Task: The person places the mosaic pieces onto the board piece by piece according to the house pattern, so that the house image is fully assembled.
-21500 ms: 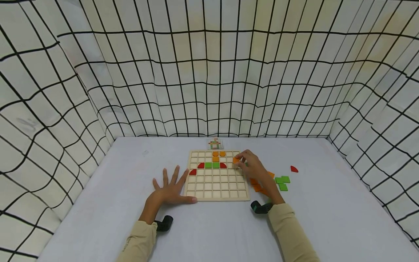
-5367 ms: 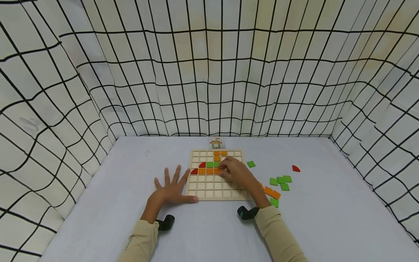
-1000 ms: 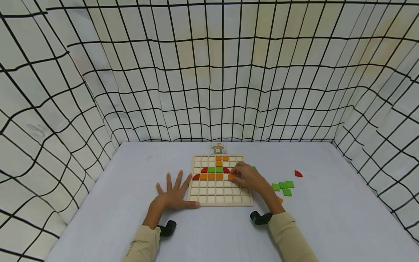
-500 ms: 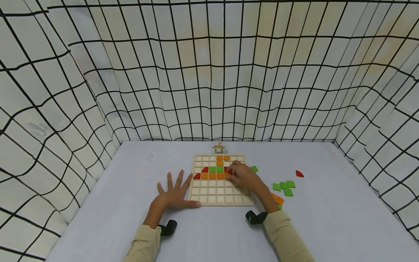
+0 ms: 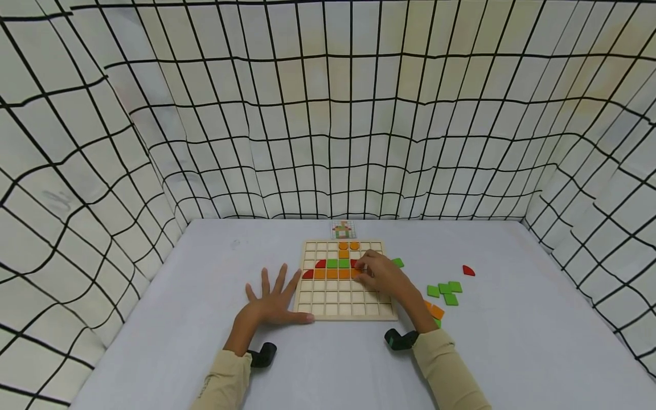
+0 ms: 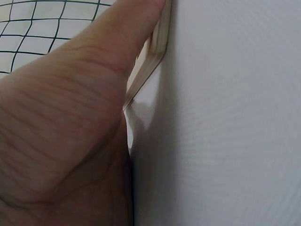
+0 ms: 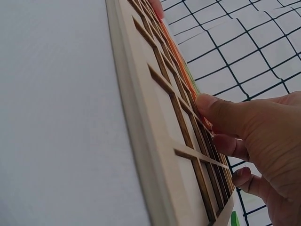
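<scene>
A wooden grid board [image 5: 353, 318] lies on the white table between the hands. My right hand [image 5: 384, 276] reaches over its right side, thumb and index finger pinching an orange square tile [image 5: 355, 274] at the right end of an orange row. In the right wrist view, the thumb [image 7: 221, 110] comes down at the orange strip on the board. My left hand [image 5: 271, 307] rests spread at the board's left side, thumb along the front left corner. The left wrist view shows the hand [image 6: 66, 113] beside the board edge [image 6: 162, 33]. Red quarter-round, green and orange pieces fill several cells.
A small pattern card [image 5: 343, 229] lies behind the board. To the right are several green tiles [image 5: 445, 288], orange tiles [image 5: 437, 311] partly behind the right forearm, and a red quarter-round piece [image 5: 468, 270]. Black netting [image 5: 351, 136] over white walls surrounds the table.
Over the last second my right hand moves slightly left, bringing the orange tile against the row's end. The orange row has formed since the oldest frame. My left hand keeps its place.
</scene>
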Demonstrator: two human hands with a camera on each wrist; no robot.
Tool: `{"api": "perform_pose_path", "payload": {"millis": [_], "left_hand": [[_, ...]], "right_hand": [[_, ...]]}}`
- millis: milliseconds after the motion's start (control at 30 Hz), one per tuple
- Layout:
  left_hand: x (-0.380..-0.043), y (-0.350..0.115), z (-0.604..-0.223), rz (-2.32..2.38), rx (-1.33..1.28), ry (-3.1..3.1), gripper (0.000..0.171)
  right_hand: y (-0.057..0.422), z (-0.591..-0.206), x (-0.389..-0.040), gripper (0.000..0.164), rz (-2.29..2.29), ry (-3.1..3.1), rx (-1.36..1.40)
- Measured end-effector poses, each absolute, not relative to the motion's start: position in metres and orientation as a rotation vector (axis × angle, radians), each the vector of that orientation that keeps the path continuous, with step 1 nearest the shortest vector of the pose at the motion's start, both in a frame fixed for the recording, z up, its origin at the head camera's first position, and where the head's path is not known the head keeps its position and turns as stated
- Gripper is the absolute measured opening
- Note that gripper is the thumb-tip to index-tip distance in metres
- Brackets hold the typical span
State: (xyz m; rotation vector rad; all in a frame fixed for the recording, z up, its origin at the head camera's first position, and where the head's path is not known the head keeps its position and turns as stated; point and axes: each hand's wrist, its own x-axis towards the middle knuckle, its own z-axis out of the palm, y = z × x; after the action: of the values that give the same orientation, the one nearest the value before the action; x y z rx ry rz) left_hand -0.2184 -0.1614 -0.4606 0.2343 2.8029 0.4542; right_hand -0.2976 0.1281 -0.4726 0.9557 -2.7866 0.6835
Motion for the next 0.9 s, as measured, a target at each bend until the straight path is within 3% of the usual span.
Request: {"api": "perform_pose_path", "payload": {"millis": [900], "left_hand": [[-0.2208, -0.1625, -0.4652, 0.441, 0.229, 2.807, 0.118]], "right_hand": [[0.1350, -0.4728, -0.2939, 0.021, 0.699, -2.734, 0.994]]}}
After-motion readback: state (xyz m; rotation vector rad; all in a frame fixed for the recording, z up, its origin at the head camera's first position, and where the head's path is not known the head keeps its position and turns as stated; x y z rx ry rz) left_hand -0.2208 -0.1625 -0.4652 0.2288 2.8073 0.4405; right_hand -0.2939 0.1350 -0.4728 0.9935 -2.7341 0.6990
